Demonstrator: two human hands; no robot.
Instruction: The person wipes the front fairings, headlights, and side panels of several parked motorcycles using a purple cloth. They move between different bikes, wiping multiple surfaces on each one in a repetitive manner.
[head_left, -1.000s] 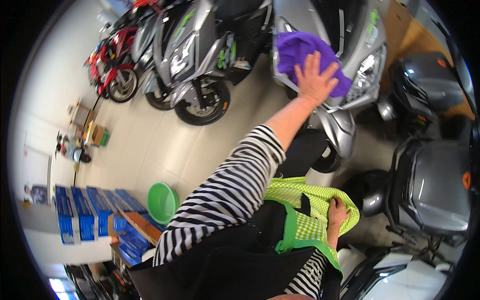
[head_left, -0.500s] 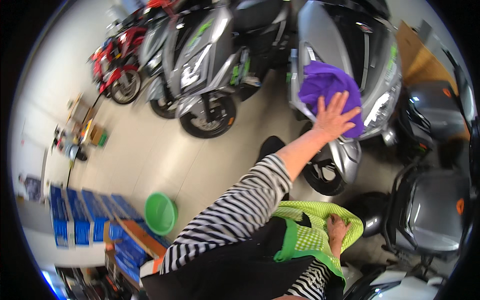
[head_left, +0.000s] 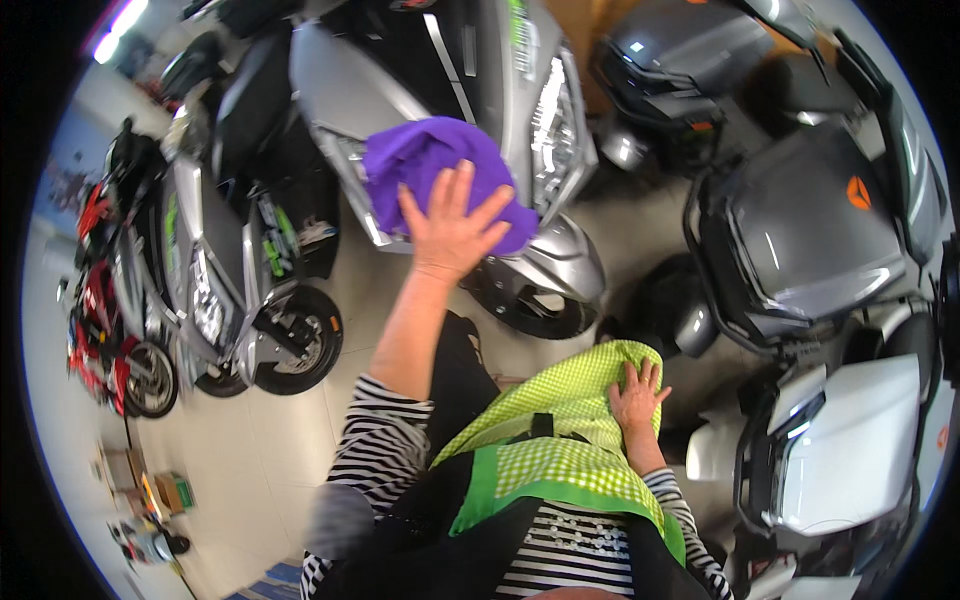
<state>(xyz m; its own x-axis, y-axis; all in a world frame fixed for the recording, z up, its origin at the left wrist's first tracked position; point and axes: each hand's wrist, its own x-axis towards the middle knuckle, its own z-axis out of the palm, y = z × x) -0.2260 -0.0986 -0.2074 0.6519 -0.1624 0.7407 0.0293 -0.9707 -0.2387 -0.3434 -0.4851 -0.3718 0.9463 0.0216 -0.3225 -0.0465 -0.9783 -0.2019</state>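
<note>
My left hand (head_left: 447, 232) lies flat with spread fingers on a purple cloth (head_left: 440, 150), pressing it against the front of a silver-grey scooter (head_left: 350, 75). The crumpled cloth covers the left side of the scooter's nose, above the front mudguard (head_left: 565, 262). A clear headlight (head_left: 553, 140) shows to the right of the cloth. My right hand (head_left: 637, 402) rests open, fingers apart, on the yellow-green checked apron (head_left: 545, 400) over my leg, and holds nothing.
Another grey scooter (head_left: 205, 290) and a red motorcycle (head_left: 100, 340) stand to the left. Close on the right are a scooter with a dark grey top box (head_left: 810, 220) and one with a white top box (head_left: 850, 450). Small cartons (head_left: 170, 490) stand at the lower left.
The view has swung right, so the scooters appear farther left and the green basin is out of sight. My left hand stays on the cloth. My right hand's fingers are more spread.
</note>
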